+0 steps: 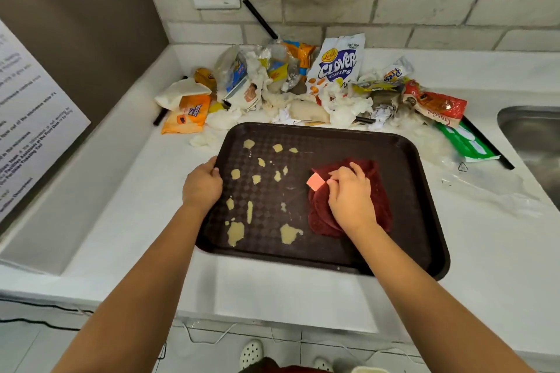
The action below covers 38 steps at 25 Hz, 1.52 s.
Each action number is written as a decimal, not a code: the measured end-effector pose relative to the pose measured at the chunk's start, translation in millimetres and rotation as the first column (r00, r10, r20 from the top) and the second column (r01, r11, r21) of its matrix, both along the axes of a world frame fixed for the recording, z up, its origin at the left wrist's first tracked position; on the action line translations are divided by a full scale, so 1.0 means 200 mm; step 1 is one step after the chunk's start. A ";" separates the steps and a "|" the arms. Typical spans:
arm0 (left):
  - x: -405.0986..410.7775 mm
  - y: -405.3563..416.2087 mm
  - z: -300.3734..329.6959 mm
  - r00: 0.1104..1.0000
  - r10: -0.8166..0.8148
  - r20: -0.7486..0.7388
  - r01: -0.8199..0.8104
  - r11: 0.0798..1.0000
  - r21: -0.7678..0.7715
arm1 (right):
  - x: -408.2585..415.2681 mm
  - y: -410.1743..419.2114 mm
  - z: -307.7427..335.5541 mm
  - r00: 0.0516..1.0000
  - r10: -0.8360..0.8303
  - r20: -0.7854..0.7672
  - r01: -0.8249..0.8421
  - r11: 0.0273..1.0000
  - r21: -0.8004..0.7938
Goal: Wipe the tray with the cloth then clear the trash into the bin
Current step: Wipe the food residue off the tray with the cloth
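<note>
While left hand (202, 185) grips tray (394, 160) edge — right hand (351, 200) pinches cloth (372, 172) beneath it | smears alongside

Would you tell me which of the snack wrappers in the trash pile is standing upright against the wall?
The white Clover Chips bag: it stands propped against the brick wall, whereas the orange wrapper and red wrapper lie flat on the counter.

White chip bag (338, 65) at 12 o'clock of the trash pile reads "Leslie's CLOVER CHIPS". Orange packet (189, 114) at 10 o'clock reads "Tender Love". Wall notice (28, 118) at 9 o'clock: small print, mostly illegible. Other wrappers unreadable.
</note>
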State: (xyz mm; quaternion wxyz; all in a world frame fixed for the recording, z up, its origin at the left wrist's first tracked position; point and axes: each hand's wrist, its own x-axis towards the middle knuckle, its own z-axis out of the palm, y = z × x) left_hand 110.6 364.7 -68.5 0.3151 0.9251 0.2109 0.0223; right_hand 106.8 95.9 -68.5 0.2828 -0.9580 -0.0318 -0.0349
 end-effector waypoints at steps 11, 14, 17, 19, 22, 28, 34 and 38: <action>0.19 0.12 0.01 0.998 -0.020 -0.062 0.020 1.000 -0.006 | 0.21 0.11 -0.01 0.950 -0.275 -0.144 0.224 0.929 -0.295; 0.29 0.11 -0.01 0.995 -0.083 -0.060 0.091 0.983 0.158 | 0.23 0.13 0.00 0.940 -0.324 -0.106 0.287 0.920 -0.266; 0.32 0.10 -0.04 0.992 -0.123 -0.023 0.125 0.965 0.229 | 0.23 0.14 0.02 0.936 -0.341 -0.089 0.315 0.924 -0.218; 0.34 0.12 -0.05 0.990 -0.140 -0.034 0.144 0.962 0.234 | 0.25 0.13 0.06 0.931 -0.360 -0.063 0.351 0.929 -0.112; 0.33 0.13 -0.07 0.986 -0.167 -0.022 0.167 0.960 0.224 | 0.30 0.16 0.12 0.919 -0.388 0.077 0.389 0.921 0.002; 0.31 0.14 -0.07 0.979 -0.205 0.012 0.198 0.959 0.204 | 0.45 0.30 0.07 0.937 -0.324 -0.130 0.286 0.926 -0.245; 0.31 0.13 -0.06 0.979 -0.206 -0.005 0.203 0.959 0.199 | 0.43 0.52 0.08 0.992 -0.005 -0.128 -0.026 0.971 -0.237; 0.30 0.13 -0.05 0.983 -0.182 -0.018 0.182 0.961 0.207 | 0.37 0.58 0.07 0.964 0.236 -0.124 -0.259 0.942 -0.216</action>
